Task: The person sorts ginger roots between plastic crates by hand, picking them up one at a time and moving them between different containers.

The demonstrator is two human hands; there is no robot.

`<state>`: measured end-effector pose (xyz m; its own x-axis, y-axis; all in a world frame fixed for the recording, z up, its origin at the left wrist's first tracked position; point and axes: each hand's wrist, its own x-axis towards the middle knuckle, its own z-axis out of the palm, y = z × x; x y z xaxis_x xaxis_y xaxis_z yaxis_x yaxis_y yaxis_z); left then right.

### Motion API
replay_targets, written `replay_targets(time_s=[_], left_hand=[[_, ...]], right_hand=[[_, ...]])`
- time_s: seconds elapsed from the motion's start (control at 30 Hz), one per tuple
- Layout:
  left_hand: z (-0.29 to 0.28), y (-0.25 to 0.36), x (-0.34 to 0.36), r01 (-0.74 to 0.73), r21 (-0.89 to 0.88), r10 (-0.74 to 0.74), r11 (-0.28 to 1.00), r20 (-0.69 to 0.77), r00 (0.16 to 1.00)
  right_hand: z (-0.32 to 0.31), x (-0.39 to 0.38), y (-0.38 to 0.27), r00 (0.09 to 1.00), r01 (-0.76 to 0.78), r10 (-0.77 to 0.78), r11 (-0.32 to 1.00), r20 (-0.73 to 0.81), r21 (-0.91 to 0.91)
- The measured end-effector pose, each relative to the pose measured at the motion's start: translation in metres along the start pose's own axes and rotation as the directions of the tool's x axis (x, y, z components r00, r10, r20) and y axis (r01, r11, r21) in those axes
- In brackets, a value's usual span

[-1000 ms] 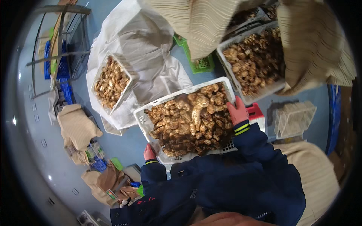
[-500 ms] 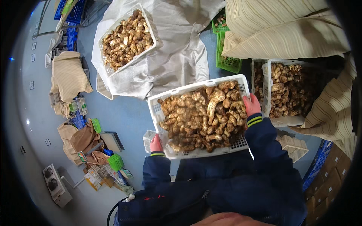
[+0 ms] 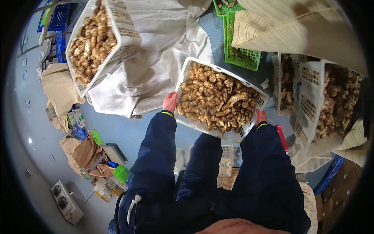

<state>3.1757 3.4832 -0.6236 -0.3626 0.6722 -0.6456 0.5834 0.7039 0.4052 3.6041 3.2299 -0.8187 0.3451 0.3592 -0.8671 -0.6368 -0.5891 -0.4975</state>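
Observation:
My left hand [image 3: 170, 101] is closed on the left end of a white plastic basket [image 3: 185, 67] heaped with brown-and-cream mushrooms [image 3: 218, 97]. My right hand [image 3: 260, 116] grips the basket's right end, with its fingers partly hidden at the rim. The basket is tilted out at arm's length, above my legs. Upper left, another white basket [image 3: 122, 23] of mushrooms sits on a crumpled white sheet [image 3: 163, 43]. At the right, white baskets [image 3: 308, 96] hold darker mushrooms, close beside my right hand.
Green crates [image 3: 242, 58] stand at the top, partly under striped tan cloths [image 3: 284, 31]. A red object [image 3: 282, 138] lies by my right arm. The blue-grey floor [image 3: 109, 119] shows left of my arms. Covered goods [image 3: 82, 152] line the left side; brown boxes [image 3: 336, 187] stack lower right.
My arms have stretched out, carrying the basket forward and turning it clockwise, its left end now higher and nearer the white sheet. The view has shifted, and my legs now show.

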Motion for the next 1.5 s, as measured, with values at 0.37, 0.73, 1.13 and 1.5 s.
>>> replay_targets(time_s=[0.37, 0.73, 1.13, 1.5], left_hand=[[0.078, 0.007, 0.089, 0.033, 0.058, -0.042, 0.998, 0.143, 0.989], [0.071, -0.010, 0.127, -0.119, 0.113, 0.095, 0.986, 0.196, 0.976], [0.078, 0.116, -0.159, -0.138, -0.182, 0.227, 0.974, 0.695, 0.683], [0.165, 0.247, -0.305, -0.009, -0.383, 0.322, 0.924, 0.764, 0.559]], right_hand=[[-0.033, 0.118, 0.083, 0.991, -0.130, 0.122, 0.951, -0.044, -0.282], [0.073, 0.046, -0.004, 0.966, -0.256, 0.257, 0.966, -0.039, 0.015], [0.061, -0.343, -0.339, 0.890, 0.279, -0.266, 0.960, 0.371, 0.019], [-0.134, -0.152, -0.519, 0.529, 0.315, -0.849, 0.186, 0.010, -0.931]])
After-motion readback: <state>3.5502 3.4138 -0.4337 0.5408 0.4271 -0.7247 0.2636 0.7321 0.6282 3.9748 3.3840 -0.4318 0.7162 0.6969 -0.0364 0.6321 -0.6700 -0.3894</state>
